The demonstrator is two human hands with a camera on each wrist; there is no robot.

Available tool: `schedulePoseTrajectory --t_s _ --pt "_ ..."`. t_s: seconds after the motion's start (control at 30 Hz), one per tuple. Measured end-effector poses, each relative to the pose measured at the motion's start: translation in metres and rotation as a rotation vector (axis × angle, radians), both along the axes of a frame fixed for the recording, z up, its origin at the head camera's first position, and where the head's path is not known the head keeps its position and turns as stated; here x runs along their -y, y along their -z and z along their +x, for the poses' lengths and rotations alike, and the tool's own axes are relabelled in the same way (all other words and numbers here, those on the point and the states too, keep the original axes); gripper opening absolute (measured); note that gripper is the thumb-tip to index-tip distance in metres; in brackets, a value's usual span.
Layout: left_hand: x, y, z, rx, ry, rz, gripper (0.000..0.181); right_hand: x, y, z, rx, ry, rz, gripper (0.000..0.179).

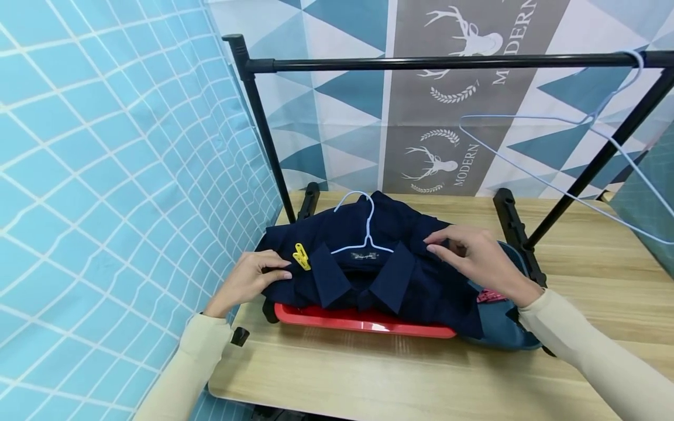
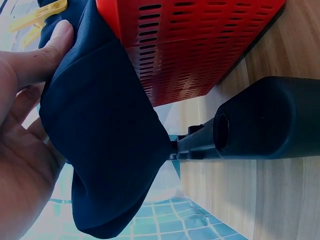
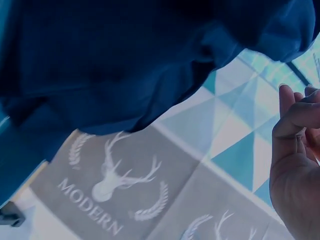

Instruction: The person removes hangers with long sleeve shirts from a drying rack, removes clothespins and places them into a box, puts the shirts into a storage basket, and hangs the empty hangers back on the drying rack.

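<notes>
A dark navy collared shirt (image 1: 389, 292) lies spread with its collar toward me. A light blue wire hanger (image 1: 368, 225) sits inside it, the hook rising above the collar. My left hand (image 1: 251, 279) pinches the shirt's left shoulder, thumb over the cloth and fingers beneath, as the left wrist view shows too. A yellow clothespin (image 1: 301, 257) is on the shirt beside the collar, near that hand. Over the shirt's right shoulder is my right hand (image 1: 476, 254), fingers bent loosely. In the right wrist view these fingers (image 3: 286, 107) stand apart from the cloth, holding nothing.
Under the shirt is a red slotted basket (image 1: 363, 321), with a blue-grey basin (image 1: 505, 327) at its right. A black rack's bar (image 1: 368, 64) spans above, another light blue hanger (image 1: 595, 120) hanging at its right. The wooden table (image 1: 358, 374) meets a blue checked wall at left.
</notes>
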State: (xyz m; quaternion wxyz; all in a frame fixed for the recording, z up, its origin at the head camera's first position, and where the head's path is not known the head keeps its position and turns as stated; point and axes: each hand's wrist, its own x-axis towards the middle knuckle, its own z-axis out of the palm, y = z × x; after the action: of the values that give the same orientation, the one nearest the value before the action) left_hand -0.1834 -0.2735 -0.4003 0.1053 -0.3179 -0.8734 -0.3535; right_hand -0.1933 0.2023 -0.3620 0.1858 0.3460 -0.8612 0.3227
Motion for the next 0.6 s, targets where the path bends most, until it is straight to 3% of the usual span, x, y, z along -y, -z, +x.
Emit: schedulePoseTrajectory --t_s 0.6 --pt "-0.003 0.001 -0.002 0.002 0.006 0.017 0.021 0.086 -0.025 -0.006 0.049 -0.214 -0.008 0.015"
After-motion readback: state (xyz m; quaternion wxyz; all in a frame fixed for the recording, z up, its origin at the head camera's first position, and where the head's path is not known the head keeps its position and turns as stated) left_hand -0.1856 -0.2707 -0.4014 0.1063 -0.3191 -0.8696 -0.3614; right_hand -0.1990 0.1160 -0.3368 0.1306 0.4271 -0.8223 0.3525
